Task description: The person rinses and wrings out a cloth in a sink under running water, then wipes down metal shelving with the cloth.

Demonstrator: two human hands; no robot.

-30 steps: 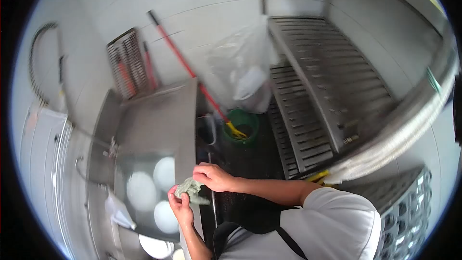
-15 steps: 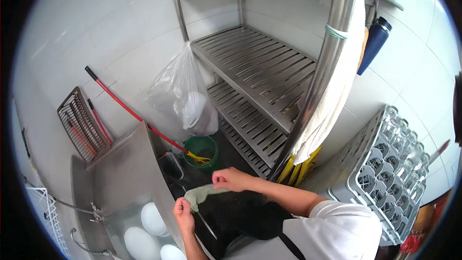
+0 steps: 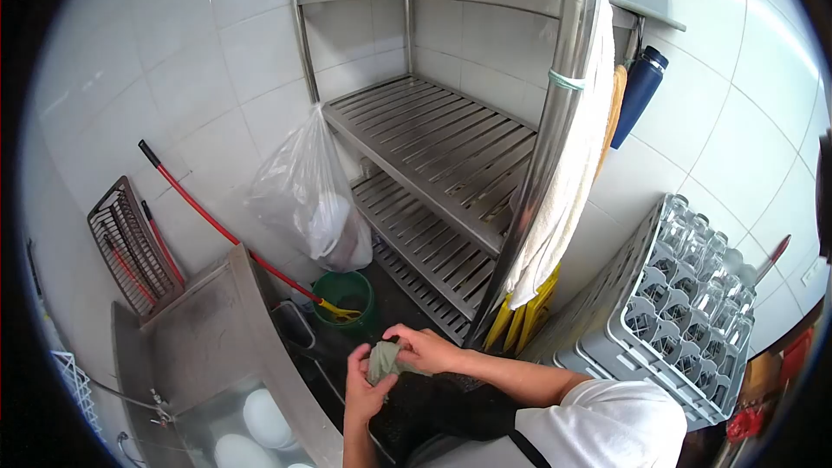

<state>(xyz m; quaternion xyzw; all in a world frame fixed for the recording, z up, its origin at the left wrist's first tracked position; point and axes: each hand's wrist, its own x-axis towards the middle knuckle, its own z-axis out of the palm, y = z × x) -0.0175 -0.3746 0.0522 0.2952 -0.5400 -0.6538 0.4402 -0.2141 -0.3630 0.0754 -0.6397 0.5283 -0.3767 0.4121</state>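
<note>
A crumpled grey-green cloth is held between my two hands, over the dark floor just right of the sink's edge. My left hand grips its left side with bent fingers. On the cloth's upper right side, my right hand pinches it. Left of my hands is the steel sink, with white plates lying in water in its basin.
A green bucket holds the yellow end of a red-handled tool. Behind it hangs a clear plastic bag. A slatted steel rack carries a white towel. Grey crates of glasses stand at right.
The view has swung right, bringing the rack and glasses into sight. The cloth was stretched between my hands half a second ago; now it is bunched, with my hands close together.
</note>
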